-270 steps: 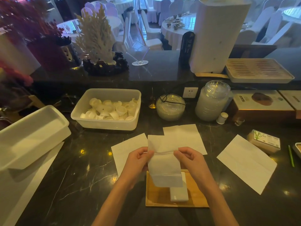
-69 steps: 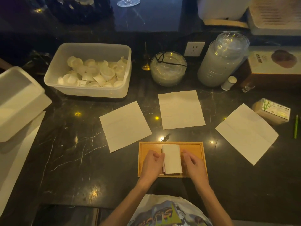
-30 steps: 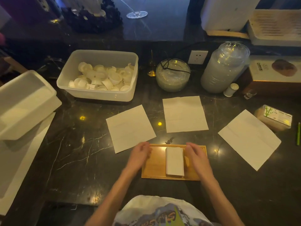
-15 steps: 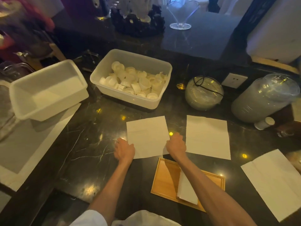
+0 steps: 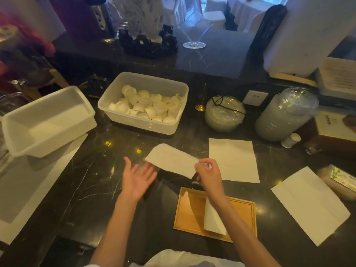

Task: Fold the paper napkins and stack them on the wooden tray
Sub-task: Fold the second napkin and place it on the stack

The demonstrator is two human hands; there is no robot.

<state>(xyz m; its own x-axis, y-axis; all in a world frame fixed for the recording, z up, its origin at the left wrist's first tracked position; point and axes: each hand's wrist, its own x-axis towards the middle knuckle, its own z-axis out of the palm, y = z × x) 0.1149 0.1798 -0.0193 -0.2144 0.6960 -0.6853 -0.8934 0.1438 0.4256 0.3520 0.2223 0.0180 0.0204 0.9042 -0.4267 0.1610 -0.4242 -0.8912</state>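
My right hand point(image 5: 207, 174) pinches the near right corner of a white paper napkin point(image 5: 172, 160) and holds it in the air above the dark counter. My left hand point(image 5: 136, 178) hovers just left of it, palm up, fingers spread, touching nothing. Below my right forearm lies the wooden tray point(image 5: 189, 211) with a small stack of folded napkins point(image 5: 212, 221), partly hidden by the arm. Two more flat napkins rest on the counter, one in the middle point(image 5: 233, 159) and another at the right point(image 5: 310, 205).
A clear tub of small white cups point(image 5: 144, 105) stands behind the hands. An empty white bin point(image 5: 46, 120) sits at the left, a round glass bowl point(image 5: 223, 113) and a stack of plastic lids point(image 5: 285, 116) at the back right. A tissue pack point(image 5: 339, 180) lies far right.
The left napkin lay flat under both hands half a second ago; now my right hand has lifted it off the counter and my left hand has let go and opened.
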